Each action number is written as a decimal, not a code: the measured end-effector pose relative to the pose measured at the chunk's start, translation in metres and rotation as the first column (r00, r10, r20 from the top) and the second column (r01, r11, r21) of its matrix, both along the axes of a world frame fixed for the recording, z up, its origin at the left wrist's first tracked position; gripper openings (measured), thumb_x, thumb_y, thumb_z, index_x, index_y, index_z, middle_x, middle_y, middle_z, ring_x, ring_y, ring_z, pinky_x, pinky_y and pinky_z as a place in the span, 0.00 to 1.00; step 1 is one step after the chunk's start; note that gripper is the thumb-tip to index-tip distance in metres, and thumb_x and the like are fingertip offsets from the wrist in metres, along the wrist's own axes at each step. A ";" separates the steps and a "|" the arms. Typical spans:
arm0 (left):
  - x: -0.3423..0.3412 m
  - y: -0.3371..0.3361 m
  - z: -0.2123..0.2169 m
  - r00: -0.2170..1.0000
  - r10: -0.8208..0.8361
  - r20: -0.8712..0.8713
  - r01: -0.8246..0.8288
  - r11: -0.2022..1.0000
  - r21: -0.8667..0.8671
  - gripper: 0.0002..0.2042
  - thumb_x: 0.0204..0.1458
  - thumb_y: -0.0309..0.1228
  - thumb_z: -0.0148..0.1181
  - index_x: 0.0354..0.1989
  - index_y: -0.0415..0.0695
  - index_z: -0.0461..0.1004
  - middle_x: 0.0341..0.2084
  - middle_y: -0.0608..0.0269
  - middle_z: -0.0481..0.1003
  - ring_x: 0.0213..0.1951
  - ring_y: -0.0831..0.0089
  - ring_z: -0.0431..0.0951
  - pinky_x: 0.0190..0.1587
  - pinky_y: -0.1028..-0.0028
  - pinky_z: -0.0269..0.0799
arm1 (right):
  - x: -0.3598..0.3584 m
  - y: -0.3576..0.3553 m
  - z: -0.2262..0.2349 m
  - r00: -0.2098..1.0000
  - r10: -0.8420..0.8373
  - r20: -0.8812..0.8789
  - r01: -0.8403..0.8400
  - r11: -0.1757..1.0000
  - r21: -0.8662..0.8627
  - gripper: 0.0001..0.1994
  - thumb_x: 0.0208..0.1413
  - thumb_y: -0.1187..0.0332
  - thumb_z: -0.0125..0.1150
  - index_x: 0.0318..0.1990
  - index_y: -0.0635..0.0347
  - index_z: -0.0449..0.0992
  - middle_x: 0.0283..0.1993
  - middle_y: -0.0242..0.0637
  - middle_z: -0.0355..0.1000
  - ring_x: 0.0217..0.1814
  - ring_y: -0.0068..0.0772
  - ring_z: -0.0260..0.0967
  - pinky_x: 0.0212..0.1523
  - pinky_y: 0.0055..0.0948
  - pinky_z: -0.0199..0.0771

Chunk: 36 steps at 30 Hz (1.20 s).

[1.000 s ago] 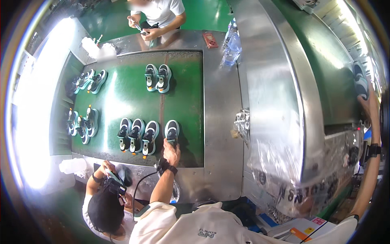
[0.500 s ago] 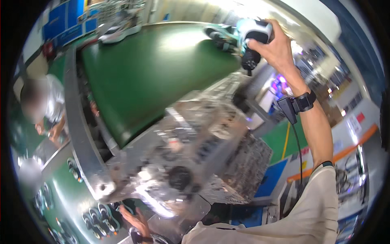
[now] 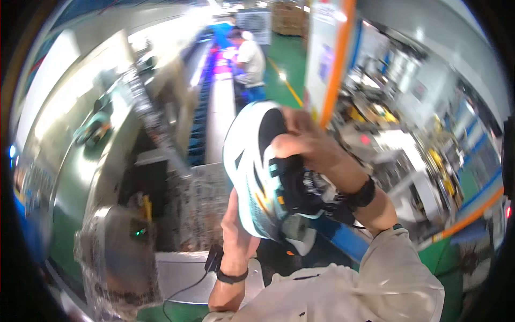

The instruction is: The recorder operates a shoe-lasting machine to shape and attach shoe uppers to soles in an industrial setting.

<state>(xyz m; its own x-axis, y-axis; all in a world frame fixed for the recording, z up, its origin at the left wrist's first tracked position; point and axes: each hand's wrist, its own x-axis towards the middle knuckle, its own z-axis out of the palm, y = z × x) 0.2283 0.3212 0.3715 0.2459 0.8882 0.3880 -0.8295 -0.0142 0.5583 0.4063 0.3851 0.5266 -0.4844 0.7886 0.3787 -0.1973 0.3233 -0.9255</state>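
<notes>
A sneaker (image 3: 252,161) in white, pale aqua and black, with small orange accents, is held up in front of my body. My right hand (image 3: 316,147) grips it by the dark collar, with the thumb pressed on the black part. From below, my left hand (image 3: 236,236) is closed on the shoe's left side; most of its fingers are hidden behind the shoe. Under the sneaker shows a white and grey sole-like part (image 3: 299,236); whether it belongs to a second shoe I cannot tell. Both wrists wear black bands.
On the left, shoes (image 3: 95,129) lie on a green conveyor (image 3: 67,193). A film-wrapped machine (image 3: 118,257) stands nearer, beside a metal plate (image 3: 182,279). Ahead, a person (image 3: 250,61) is at a long line (image 3: 220,118). Machinery (image 3: 413,161) and an orange-edged post (image 3: 327,59) are on the right.
My view has turned right. The sneaker has come from over the belt's far end in close to my body. My left hand, open and empty before, now holds it too.
</notes>
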 end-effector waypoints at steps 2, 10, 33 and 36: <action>0.043 -0.002 0.003 0.992 -0.127 0.020 0.128 0.988 -0.084 0.35 0.58 0.47 0.57 0.66 0.36 0.55 0.59 0.54 0.67 0.58 0.61 0.70 0.63 0.62 0.62 | 0.042 -0.020 -0.030 0.988 -0.149 -0.038 0.146 0.987 -0.066 0.24 0.50 0.64 0.66 0.53 0.67 0.70 0.44 0.34 0.74 0.44 0.22 0.71 0.43 0.22 0.70; 0.238 -0.008 -0.038 0.934 -0.171 -0.312 0.136 0.982 -0.133 0.26 0.59 0.29 0.55 0.64 0.37 0.59 0.52 0.57 0.72 0.53 0.68 0.73 0.56 0.69 0.68 | 0.235 -0.132 -0.172 0.776 -0.622 -0.104 0.578 0.768 -0.276 0.34 0.56 0.57 0.62 0.67 0.58 0.57 0.61 0.39 0.66 0.60 0.32 0.65 0.56 0.33 0.71; 0.857 0.045 -0.215 -0.013 0.349 -0.937 0.371 0.872 0.319 0.39 0.47 0.42 0.65 0.62 0.28 0.55 0.53 0.30 0.68 0.55 0.42 0.71 0.56 0.55 0.68 | 0.567 -0.410 -0.212 -0.625 -0.759 0.183 0.743 -0.650 -0.159 0.30 0.39 0.71 0.60 0.56 0.65 0.69 0.49 0.38 0.70 0.49 0.28 0.69 0.53 0.27 0.69; 0.878 0.053 -0.224 -0.035 0.312 -0.949 0.390 0.879 0.274 0.32 0.46 0.34 0.63 0.57 0.28 0.58 0.51 0.32 0.69 0.53 0.41 0.72 0.56 0.53 0.67 | 0.578 -0.412 -0.209 -0.667 -0.701 0.252 0.706 -0.703 -0.086 0.29 0.39 0.72 0.60 0.55 0.66 0.69 0.48 0.38 0.71 0.47 0.29 0.69 0.51 0.27 0.69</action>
<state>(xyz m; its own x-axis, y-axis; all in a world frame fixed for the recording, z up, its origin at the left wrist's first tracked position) 1.1063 0.3740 0.1478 0.6945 0.7178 -0.0490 0.5376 -0.4725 0.6984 0.9847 -0.0270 0.3173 0.9701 -0.1685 0.1746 0.1398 -0.2003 -0.9697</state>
